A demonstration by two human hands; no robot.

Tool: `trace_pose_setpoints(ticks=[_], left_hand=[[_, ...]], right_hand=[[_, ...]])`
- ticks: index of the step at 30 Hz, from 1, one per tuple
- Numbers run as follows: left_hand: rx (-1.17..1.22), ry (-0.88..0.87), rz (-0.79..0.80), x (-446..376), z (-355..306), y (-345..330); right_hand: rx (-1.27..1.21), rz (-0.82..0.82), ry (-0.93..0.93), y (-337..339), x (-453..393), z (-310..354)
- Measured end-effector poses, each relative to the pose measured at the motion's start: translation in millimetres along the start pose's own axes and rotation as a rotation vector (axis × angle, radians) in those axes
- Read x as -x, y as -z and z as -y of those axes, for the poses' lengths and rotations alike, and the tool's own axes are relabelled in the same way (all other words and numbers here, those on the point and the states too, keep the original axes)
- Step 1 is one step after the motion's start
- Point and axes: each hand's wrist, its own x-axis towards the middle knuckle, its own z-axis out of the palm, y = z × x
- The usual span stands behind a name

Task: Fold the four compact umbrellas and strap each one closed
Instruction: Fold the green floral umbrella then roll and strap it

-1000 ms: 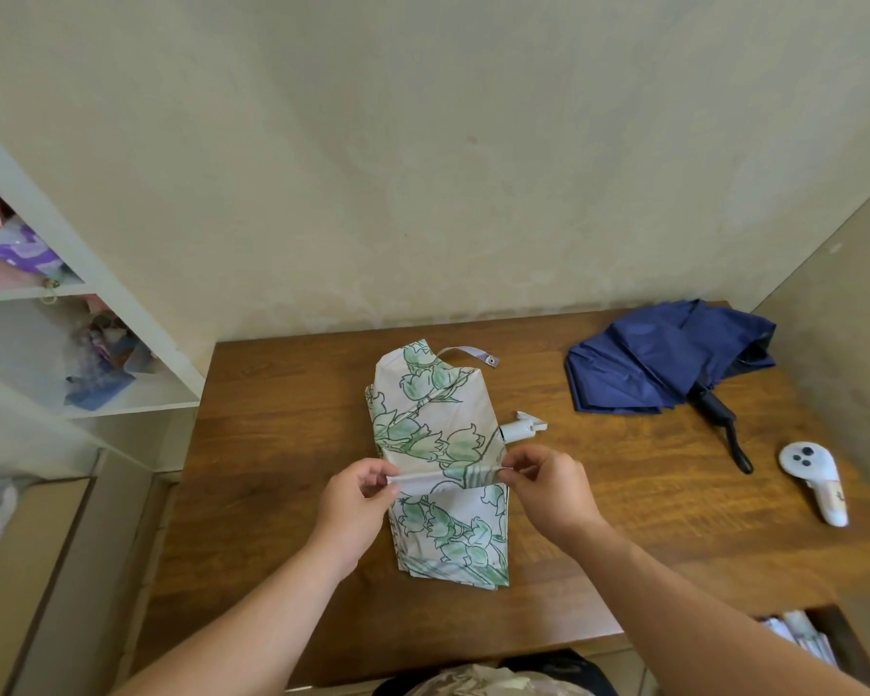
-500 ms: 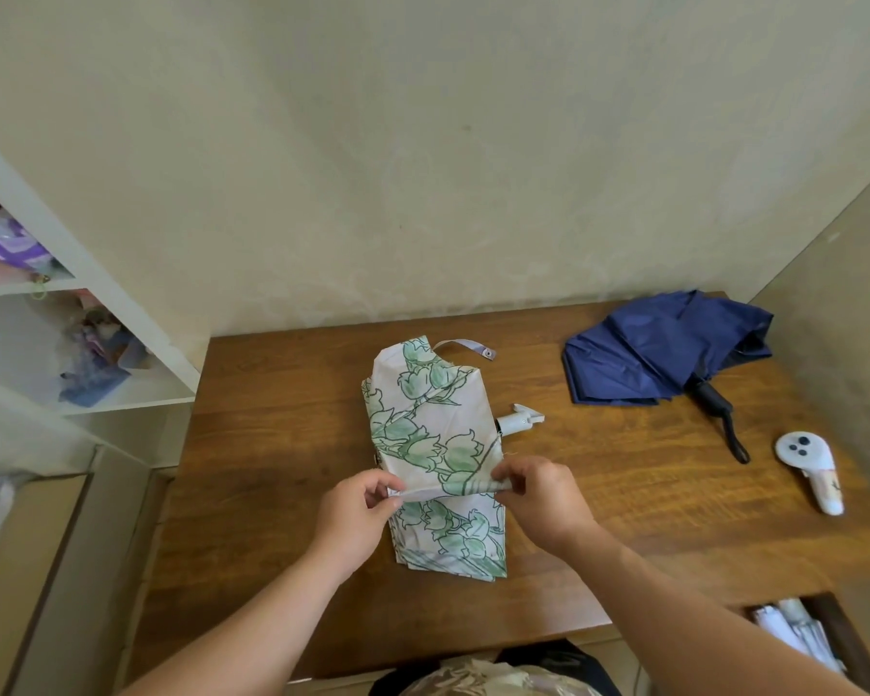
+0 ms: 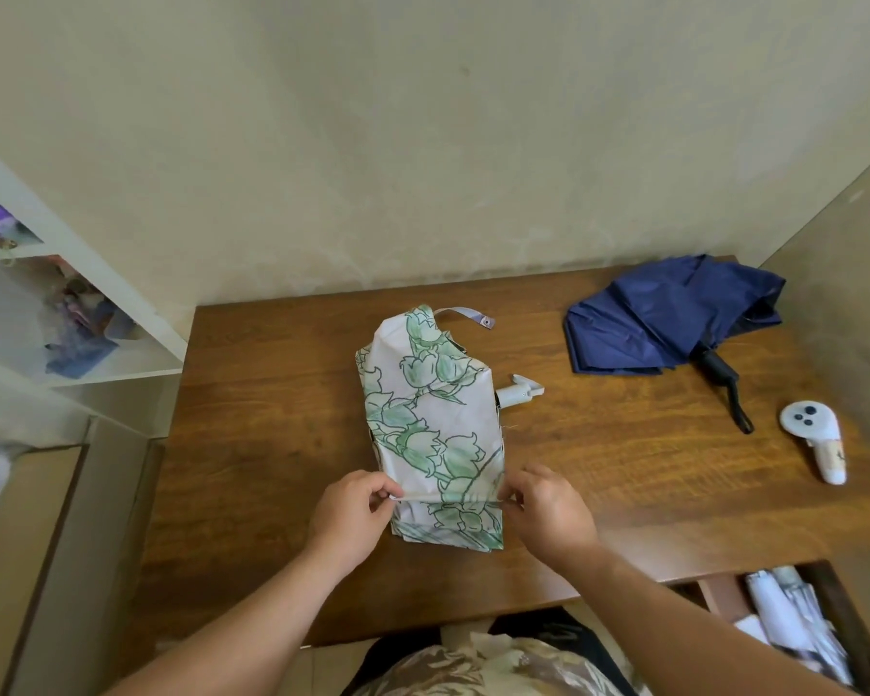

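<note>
Your left hand and right hand have slid toward six o'clock along the floral umbrella at the counter's centre, fingers pinching a canopy fold; pleating continues, its strap lies loose.

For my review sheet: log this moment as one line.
step: folding floral umbrella | left hand, right hand: pinching fold | strap: loose | navy umbrella: unfolded

A brown wooden table fills the lower centre against a plain beige wall, with white shelving at the left edge of the frame.
</note>
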Motion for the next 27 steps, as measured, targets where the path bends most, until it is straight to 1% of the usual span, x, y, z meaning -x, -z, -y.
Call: trace_pose_setpoints(ticks=[6, 9, 12, 14, 16, 17, 18, 20, 21, 23, 24, 27], left_hand=[[-0.098, -0.002, 0.02, -2.4, 7.3, -10.3], [-0.137, -0.01, 0.065, -5.2, 9.6, -13.0], [-0.239, -0.03, 0.09, -7.2, 9.3, -13.8], [-0.289, -0.071, -0.02, -10.4, 3.2, -14.7], [-0.321, -0.185, -0.125, -16.8, -8.4, -17.6], [-0.329, -0.252, -0.138, -21.9, -15.9, -20.5], [-0.34, -0.311, -0.12, -28.2, -23.0, -23.8], [-0.4, -0.381, -0.027, -41.4, -32.6, -32.7], [-0.438, -0.377, 0.025, -46.9, -33.8, -37.7], [-0.503, -0.306, 0.123, -53.7, -28.2, -46.7], [-0.532, -0.286, 0.15, -55.6, -23.5, -50.3], [-0.609, -0.3, 0.182, -56.5, -11.5, -56.0]], right_hand=[[0.081, 0.095, -0.007, -23.3, -2.0, -15.5], [0.121, 0.154, 0.001, -31.7, -5.9, -19.8], [0.171, 0.214, -0.006, -34.4, -9.3, -21.4], [0.181, 0.254, -0.01, -35.4, -13.3, -22.6], [0.185, 0.282, -0.023, -36.7, -16.1, -24.1], [0.184, 0.294, -0.025, -37.4, -16.9, -24.9], [0.188, 0.3, -0.02, -38.5, -17.4, -26.6], [0.197, 0.32, -0.012, -40.4, -17.1, -30.9], [0.198, 0.332, -0.01, -41.4, -16.1, -33.6], [0.202, 0.342, -0.008, -43.3, -13.3, -39.1], [0.207, 0.35, -0.013, -43.2, -11.9, -40.7], [0.205, 0.354, 0.007, -42.9, -10.2, -42.4]])
